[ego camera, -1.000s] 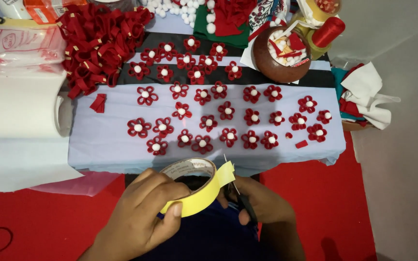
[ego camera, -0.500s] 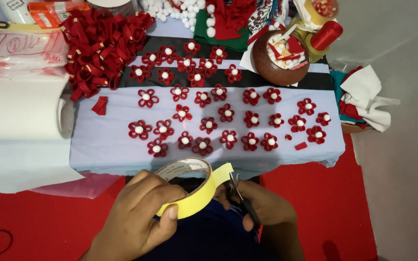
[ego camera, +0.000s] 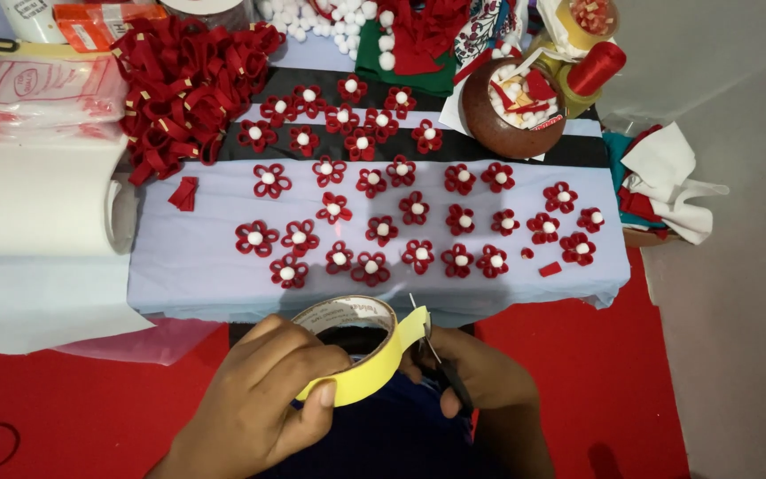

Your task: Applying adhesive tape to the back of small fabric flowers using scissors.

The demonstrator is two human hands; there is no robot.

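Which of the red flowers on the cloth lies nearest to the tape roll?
The flower in the front row, just above the tape roll; the other front-row flowers lie farther off to either side.

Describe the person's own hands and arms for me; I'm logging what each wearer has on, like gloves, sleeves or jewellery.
Both hands are bare. The left hand shows no glove, ring or watch, and its forearm is uncovered down to the frame edge, with no sleeve in view. The right hand is likewise ungloved and ringless, its wrist and forearm bare. No bands, markings or cables show on either arm.
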